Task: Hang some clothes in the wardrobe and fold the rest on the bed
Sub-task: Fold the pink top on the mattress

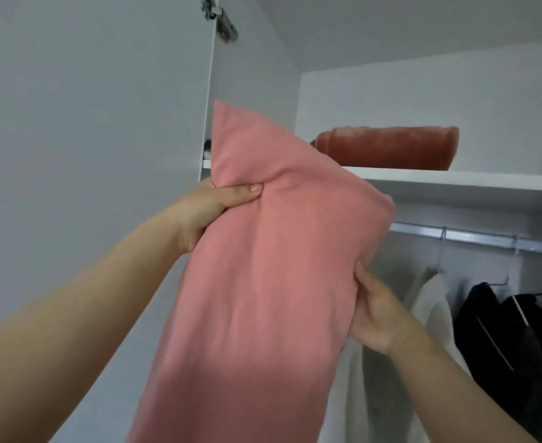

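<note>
Both bare forearms reach up from the bottom corners, lifting a pink folded garment [263, 282] that fills the middle of the view. Its left edge is gripped high up by the left hand [205, 209], thumb [244, 190] pressed flat across the front and bunching the cloth into a crease, the other fingers hidden behind. Lower down, the right hand [378, 311] clamps the right edge, thumb on the front and fingers curled behind the fabric. The garment is held in the air, tilted, its top corner pointing up in front of the open wardrobe and its lower end running out of the bottom of the frame. Behind its upper part is a white shelf [454, 183] carrying a rust-coloured plush cushion or rolled blanket [387, 147]. Under the shelf runs a metal hanging rail [486, 239], from which a white garment [429, 302] and black garments [502, 340] hang on hangers at the right. To the left stands the open white wardrobe door [87, 123], its metal hinge [221, 20] at the top edge.
</note>
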Tool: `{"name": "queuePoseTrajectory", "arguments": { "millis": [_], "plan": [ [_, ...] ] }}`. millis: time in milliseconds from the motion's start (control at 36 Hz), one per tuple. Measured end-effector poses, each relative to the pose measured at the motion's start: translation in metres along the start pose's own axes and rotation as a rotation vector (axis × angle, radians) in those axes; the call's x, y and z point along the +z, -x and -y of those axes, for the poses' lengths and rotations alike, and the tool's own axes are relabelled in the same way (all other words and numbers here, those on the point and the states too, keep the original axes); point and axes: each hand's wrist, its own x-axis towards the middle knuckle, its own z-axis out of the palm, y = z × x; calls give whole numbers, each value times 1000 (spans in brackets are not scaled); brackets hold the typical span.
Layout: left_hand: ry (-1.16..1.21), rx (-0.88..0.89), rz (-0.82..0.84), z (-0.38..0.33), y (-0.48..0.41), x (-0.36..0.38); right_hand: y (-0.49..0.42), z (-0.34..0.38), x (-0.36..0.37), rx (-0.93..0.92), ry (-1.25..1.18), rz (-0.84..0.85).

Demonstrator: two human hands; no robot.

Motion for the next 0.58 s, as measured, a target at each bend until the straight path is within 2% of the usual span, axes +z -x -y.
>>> {"name": "queuePoseTrajectory", "arguments": {
  "millis": [83,222,389,500,583],
  "plan": [
    [-41,2,6,-5,-18,-5,1,23,17,-103,155,-109],
    [-132,112,53,-15,-45,-3,4,67,29,-285,416,-340],
    [-128,220,104,-35,-81,33,7,121,26,-480,561,-503],
    [-45,141,197,-50,-107,64,16,163,21,-584,628,-577],
    [117,74,302,-60,-123,94,20,198,13,-600,625,-650]
  ]
}}
